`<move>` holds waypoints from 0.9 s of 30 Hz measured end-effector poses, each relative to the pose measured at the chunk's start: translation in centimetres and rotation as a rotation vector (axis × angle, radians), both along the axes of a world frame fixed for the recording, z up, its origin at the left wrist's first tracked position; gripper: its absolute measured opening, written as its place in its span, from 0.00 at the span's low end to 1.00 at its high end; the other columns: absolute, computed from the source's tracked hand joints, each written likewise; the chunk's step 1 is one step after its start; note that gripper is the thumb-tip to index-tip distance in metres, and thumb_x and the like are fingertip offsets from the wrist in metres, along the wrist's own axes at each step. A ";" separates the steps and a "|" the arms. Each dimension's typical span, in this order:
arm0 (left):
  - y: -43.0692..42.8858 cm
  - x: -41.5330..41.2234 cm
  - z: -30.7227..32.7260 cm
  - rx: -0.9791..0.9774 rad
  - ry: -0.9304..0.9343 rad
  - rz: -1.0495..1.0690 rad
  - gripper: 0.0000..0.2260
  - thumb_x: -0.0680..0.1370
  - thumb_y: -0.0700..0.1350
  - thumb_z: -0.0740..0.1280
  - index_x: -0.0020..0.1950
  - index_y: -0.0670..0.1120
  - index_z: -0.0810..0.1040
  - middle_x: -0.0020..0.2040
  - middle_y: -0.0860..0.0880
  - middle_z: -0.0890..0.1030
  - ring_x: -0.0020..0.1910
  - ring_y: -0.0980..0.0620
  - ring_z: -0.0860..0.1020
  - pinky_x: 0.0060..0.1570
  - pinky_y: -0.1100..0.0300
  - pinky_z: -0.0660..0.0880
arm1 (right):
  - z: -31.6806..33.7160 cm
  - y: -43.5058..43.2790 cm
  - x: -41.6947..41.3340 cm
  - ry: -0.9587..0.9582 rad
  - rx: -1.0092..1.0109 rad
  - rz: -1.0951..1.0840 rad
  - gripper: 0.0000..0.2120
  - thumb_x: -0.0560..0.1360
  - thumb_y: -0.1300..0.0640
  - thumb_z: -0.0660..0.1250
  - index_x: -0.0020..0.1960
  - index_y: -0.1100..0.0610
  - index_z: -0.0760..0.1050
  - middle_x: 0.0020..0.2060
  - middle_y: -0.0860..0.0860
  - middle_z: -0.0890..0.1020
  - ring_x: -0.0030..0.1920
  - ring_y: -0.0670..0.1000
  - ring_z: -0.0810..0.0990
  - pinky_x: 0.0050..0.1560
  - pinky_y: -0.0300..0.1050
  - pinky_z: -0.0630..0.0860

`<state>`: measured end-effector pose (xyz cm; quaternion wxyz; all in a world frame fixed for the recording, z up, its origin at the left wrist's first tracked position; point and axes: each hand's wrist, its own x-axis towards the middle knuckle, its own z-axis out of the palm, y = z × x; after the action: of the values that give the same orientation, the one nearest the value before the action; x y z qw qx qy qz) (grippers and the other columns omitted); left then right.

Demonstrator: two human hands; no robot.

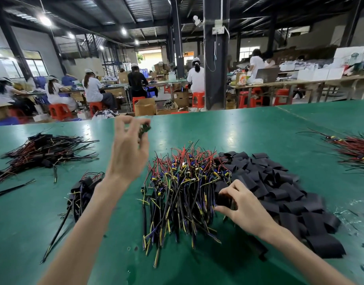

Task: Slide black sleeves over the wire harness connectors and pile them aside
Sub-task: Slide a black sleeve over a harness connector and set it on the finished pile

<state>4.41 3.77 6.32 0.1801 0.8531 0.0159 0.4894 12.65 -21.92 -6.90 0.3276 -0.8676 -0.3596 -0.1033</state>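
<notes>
Right hand [244,208], 5 o'clock, low over the green table [218,128]: thumb and fingers pinch one black sleeve [223,199] right where the sleeve pile [290,194] at 3–4 o'clock meets the unsleeved harness heap [183,192] dead centre. Stock sits side by side, presumably so each hand feeds one part with minimal reach. Harness heap lies with cut wire tails toward 6 o'clock and blue/yellow connectors toward 12, on top and easy to pick. Left hand [125,155] is up at 11 o'clock, fingers curled, pinching a small dark piece [145,128] at the tips. It's motion-blurred, so can't tell whether it's a bare sleeve or a sleeved connector. My guess: a finished unit bound for the done pile [43,153] at 9–10 o'clock, where black-capped harnesses lie. Smaller sleeved bundle [84,190] at 8 o'clock. Separate red-wire heap [358,155] at 2 o'clock, well apart. Centre heap is big, so the job looks far from done. Next pick needs the sleeve lifted clear without dragging its neighbours.
</notes>
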 end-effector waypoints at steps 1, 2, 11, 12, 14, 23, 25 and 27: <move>-0.4 -0.3 -1.0 0.116 0.079 -0.005 0.12 0.78 0.34 0.62 0.61 0.41 0.75 0.56 0.42 0.69 0.46 0.49 0.74 0.51 0.60 0.74 | 0.0 0.0 0.0 -0.025 -0.026 -0.008 0.16 0.71 0.47 0.73 0.54 0.53 0.76 0.45 0.46 0.68 0.45 0.45 0.72 0.48 0.37 0.69; -0.7 -0.5 -2.3 0.210 0.170 0.000 0.13 0.78 0.34 0.61 0.62 0.41 0.74 0.55 0.42 0.71 0.44 0.51 0.73 0.50 0.58 0.73 | 0.0 -0.1 -0.1 -0.039 -0.035 -0.013 0.16 0.71 0.47 0.73 0.54 0.54 0.76 0.45 0.46 0.68 0.45 0.46 0.72 0.48 0.37 0.69; -2.3 -2.4 -11.3 0.329 0.344 -0.014 0.14 0.80 0.50 0.55 0.52 0.48 0.79 0.47 0.53 0.77 0.44 0.53 0.76 0.46 0.58 0.63 | 0.1 0.0 -0.5 -0.035 0.034 -0.010 0.17 0.71 0.49 0.73 0.57 0.55 0.76 0.46 0.45 0.68 0.45 0.43 0.72 0.47 0.33 0.66; -2.4 -2.7 -11.3 0.307 0.307 -0.021 0.14 0.80 0.49 0.55 0.51 0.48 0.79 0.46 0.54 0.77 0.43 0.53 0.76 0.46 0.58 0.64 | 0.1 0.1 -0.6 -0.024 0.051 -0.004 0.17 0.71 0.50 0.73 0.57 0.54 0.76 0.46 0.44 0.68 0.46 0.43 0.73 0.48 0.33 0.67; -2.6 -3.0 -11.5 0.246 0.241 -0.033 0.13 0.80 0.49 0.56 0.49 0.48 0.80 0.45 0.55 0.76 0.42 0.55 0.75 0.45 0.58 0.64 | 0.2 0.2 -0.9 -0.014 0.087 0.009 0.18 0.70 0.51 0.74 0.57 0.54 0.76 0.46 0.43 0.69 0.47 0.42 0.73 0.50 0.33 0.68; -3.3 -3.2 -12.0 0.087 0.145 -0.105 0.11 0.80 0.49 0.58 0.47 0.48 0.79 0.45 0.57 0.75 0.43 0.59 0.73 0.47 0.63 0.62 | 0.4 0.4 -1.1 0.013 0.189 0.010 0.18 0.68 0.60 0.76 0.57 0.57 0.78 0.46 0.47 0.74 0.48 0.39 0.73 0.51 0.24 0.64; -3.4 -3.2 -12.0 0.071 0.129 -0.105 0.11 0.80 0.49 0.58 0.48 0.47 0.79 0.46 0.57 0.76 0.44 0.59 0.73 0.47 0.64 0.63 | 0.4 0.4 -1.0 0.026 0.199 -0.008 0.18 0.68 0.60 0.76 0.57 0.57 0.78 0.46 0.47 0.74 0.47 0.40 0.74 0.50 0.24 0.64; -3.4 -3.3 -12.0 0.055 0.121 -0.110 0.11 0.80 0.49 0.59 0.48 0.47 0.79 0.46 0.57 0.76 0.44 0.60 0.73 0.47 0.64 0.63 | 0.4 0.4 -1.0 0.036 0.206 -0.033 0.18 0.68 0.59 0.76 0.57 0.57 0.78 0.46 0.47 0.74 0.47 0.41 0.74 0.50 0.23 0.64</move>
<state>1.16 0.34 -5.66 0.1821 0.8853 -0.0337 0.4265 11.66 -21.51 -6.46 0.4197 -0.8368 -0.3268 -0.1293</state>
